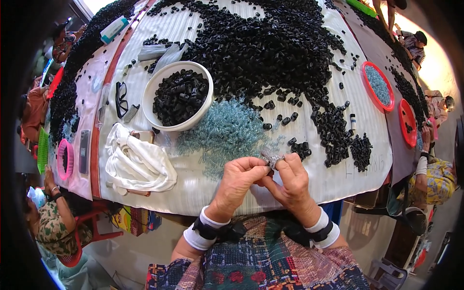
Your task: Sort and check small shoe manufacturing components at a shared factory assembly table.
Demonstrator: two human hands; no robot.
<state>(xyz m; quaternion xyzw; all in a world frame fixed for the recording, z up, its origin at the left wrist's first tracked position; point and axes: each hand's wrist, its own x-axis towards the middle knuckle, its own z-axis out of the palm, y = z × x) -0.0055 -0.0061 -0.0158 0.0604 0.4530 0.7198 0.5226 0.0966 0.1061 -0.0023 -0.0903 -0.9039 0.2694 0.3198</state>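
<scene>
While pinched together at the near table edge, left hand and right hand both clamped on small silvery coiled spring piece, fingertips meeting around it. Spring piece up between both thumbs and forefingers, just above white ribbed table cover. Cannot tell whether a black part sits inside the grip. White wristbands with black straps on both wrists; patterned patchwork sleeves below.

Just beyond hands: loose pile of pale blue translucent wire springs, spread on cover, touching white round bowl. White round plastic bowl left of centre, filled with short black plastic tube pieces. Huge heap of same black tube pieces across far half of table; smaller clusters trailing toward right, near right hand. Crumpled white cloth left of hands, well apart. Black-framed glasses beside bowl, on left. Red round tray with blue springs at right edge; second red tray further right. Pink round basket far left. Other people seated around table at left and right rims.
</scene>
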